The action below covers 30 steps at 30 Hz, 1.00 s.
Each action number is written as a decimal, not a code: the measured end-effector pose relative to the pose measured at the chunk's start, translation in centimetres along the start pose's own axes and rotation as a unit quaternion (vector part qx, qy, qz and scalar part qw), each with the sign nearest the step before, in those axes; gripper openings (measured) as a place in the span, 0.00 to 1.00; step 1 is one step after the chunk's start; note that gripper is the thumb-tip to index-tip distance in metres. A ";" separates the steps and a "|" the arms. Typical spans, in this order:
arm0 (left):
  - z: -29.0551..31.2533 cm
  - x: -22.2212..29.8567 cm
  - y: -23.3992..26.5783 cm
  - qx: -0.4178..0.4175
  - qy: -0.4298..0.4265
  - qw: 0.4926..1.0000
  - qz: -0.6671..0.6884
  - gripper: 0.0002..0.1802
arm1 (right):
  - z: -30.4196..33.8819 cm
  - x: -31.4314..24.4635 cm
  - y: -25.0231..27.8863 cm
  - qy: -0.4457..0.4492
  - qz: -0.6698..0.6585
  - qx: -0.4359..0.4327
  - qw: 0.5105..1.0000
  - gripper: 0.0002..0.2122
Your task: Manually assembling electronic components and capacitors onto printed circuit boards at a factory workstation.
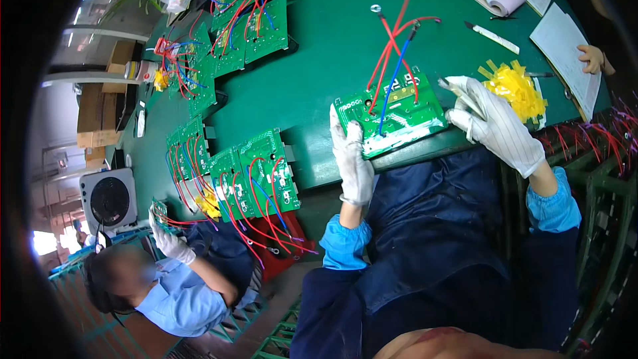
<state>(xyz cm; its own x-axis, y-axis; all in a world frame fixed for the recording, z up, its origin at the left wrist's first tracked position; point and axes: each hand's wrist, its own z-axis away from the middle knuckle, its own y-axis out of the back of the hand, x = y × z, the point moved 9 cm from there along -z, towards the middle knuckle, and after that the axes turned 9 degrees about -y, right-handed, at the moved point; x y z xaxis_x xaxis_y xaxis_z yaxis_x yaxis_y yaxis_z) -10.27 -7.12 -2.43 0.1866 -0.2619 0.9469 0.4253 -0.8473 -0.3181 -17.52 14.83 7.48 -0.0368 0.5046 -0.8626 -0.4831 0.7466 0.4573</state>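
A green circuit board lies near the table's front edge, with red wires and a blue wire standing up from it. The wires cross above the board, and some end in ring terminals. My left hand, in a white glove, grips the board's left edge with the thumb on top. Beside the right edge is my right hand, in a striped white glove. Its fingers are apart, and I make out nothing held in them. A pile of yellow tape strips sits just beyond it.
More wired boards stand at the far left, others at the near left. A co-worker sits at lower left, gloved hand raised. A cutter knife, papers and another person's hand are at right. Wire bundles hang beside me.
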 end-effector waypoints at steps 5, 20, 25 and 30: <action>2.4 -1.0 -1.5 0.028 -0.032 0.999 0.022 0.28 | 2.7 -0.6 -0.1 0.243 0.215 0.122 0.938 0.13; 0.4 -0.1 -1.2 0.039 -0.094 0.990 -0.096 0.25 | 0.1 -1.2 -4.1 0.186 0.472 0.129 0.852 0.24; 0.2 -0.1 -1.6 0.028 -0.112 0.992 -0.053 0.25 | 0.1 -2.6 -4.6 0.226 0.504 0.113 0.826 0.23; 0.1 0.1 -1.7 0.027 -0.111 0.993 -0.037 0.25 | 0.0 -3.7 -4.5 0.297 0.464 0.156 0.820 0.19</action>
<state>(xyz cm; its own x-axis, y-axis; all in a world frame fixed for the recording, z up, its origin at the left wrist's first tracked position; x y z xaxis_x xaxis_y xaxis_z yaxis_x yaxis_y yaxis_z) -10.84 -5.65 -1.77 0.3413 -0.0866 0.9360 0.4916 -0.8323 -0.2563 -15.19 9.62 8.67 -0.7264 0.6869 -0.0222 0.2384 0.2821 0.9293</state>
